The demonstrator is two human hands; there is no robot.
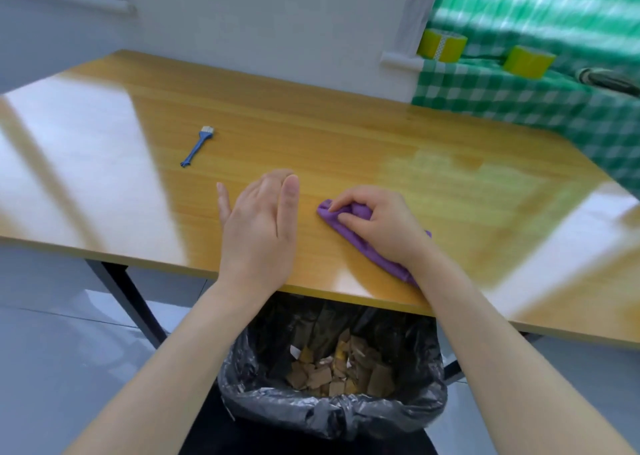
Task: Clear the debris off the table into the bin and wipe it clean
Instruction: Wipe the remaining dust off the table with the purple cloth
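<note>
The purple cloth (pixel 349 238) is soft and limp, light enough to drag with one hand, and likely to bunch or roll if pushed from a single corner. The best hold is probably on top of the bunched part, pressing it flat so that more of it meets the wood. It lies on the desk (pixel 346 142) near the front edge, right of centre, as a crumpled strip running back under the wrist. The right hand (pixel 377 226) grips it, fingers (pixel 341 205) curled and pinching the folds at its far end. The left hand (pixel 259 229) holds nothing, fingers straight and mostly together, just beside the cloth. The bin (pixel 332 409) stands below the desk edge (brown debris (pixel 346 368) already inside). A blue brush (pixel 196 146) lies well apart.
</note>
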